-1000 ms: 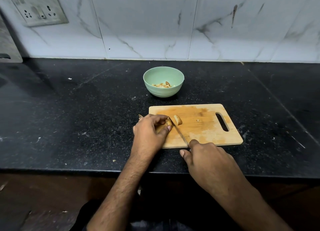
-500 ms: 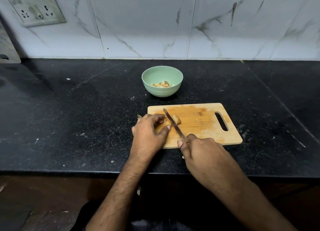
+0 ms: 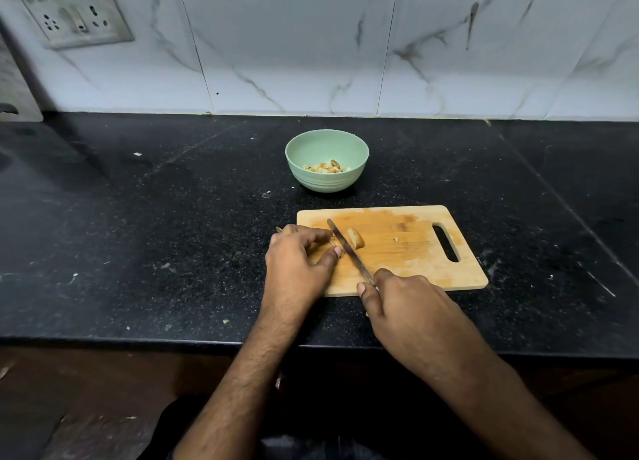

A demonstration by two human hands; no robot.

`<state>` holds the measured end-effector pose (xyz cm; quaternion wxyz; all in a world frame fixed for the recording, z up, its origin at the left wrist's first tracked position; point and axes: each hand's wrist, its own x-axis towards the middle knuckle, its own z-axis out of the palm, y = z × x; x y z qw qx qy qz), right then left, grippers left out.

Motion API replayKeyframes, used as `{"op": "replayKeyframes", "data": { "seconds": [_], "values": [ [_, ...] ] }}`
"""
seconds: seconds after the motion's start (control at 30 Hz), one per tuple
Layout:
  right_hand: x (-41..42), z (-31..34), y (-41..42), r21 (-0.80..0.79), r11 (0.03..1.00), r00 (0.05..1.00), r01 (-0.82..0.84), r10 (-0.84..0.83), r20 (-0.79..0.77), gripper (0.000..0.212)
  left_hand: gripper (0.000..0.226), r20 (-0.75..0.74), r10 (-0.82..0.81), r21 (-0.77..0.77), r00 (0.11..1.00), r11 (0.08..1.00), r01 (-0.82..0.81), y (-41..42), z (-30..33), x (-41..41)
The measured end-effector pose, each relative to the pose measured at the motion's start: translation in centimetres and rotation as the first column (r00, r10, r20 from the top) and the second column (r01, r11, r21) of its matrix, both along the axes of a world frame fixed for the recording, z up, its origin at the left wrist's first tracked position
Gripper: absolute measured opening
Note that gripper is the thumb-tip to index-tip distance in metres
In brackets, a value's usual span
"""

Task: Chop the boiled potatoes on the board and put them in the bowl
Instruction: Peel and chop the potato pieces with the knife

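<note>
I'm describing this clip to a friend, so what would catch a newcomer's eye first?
Two bare hands working on a wooden cutting board near the black counter's front edge: the left hand pins a potato piece, the right hand holds a knife against it. Behind the board sits a green bowl holding chopped potato.

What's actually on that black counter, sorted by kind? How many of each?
Bowls: 1, the green bowl, with chopped bits in it
Chopping boards: 1, the wooden board
Knives: 1, the knife, held in the right hand
Potatoes being cut: 1, the potato, steadied by the left hand
Total: 4
</note>
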<state>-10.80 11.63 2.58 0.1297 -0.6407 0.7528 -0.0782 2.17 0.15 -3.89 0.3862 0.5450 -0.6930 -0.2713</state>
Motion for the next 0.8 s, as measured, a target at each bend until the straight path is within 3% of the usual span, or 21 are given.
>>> {"op": "replayKeyframes", "data": {
  "seconds": [0.8],
  "values": [
    [0.68, 0.76, 0.05, 0.008, 1.0, 0.999, -0.005, 0.005, -0.038, 0.038, 0.023, -0.014, 0.003, 0.034, 1.0, 0.999, -0.002, -0.12, -0.12, -0.06]
  ]
}}
